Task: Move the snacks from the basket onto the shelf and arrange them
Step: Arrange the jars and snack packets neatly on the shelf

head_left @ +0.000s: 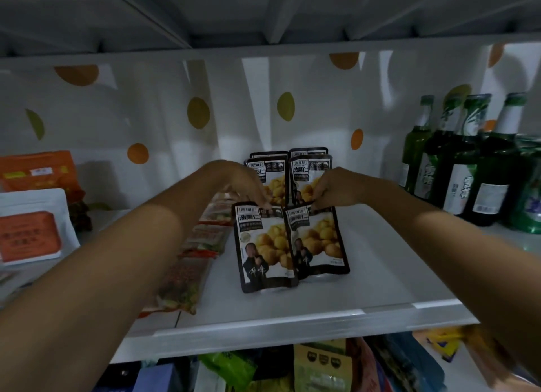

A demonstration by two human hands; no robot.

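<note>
Two black chestnut snack pouches stand side by side on the white shelf (366, 277), the left pouch (263, 245) slightly overlapping the right pouch (319, 239). My left hand (248, 186) pinches the top edge of the left pouch. At the top edge of the right pouch, my right hand (336, 189) does the same. Behind them stand more pouches of the same kind (310, 172), in two short rows against the back curtain. The basket is out of view.
Green beer bottles (456, 163) crowd the shelf's right end. Flat red-and-green snack packets (202, 239) lie under my left forearm. Orange and white pouches (32, 225) stand at the left. The shelf below holds assorted snack bags (322, 365).
</note>
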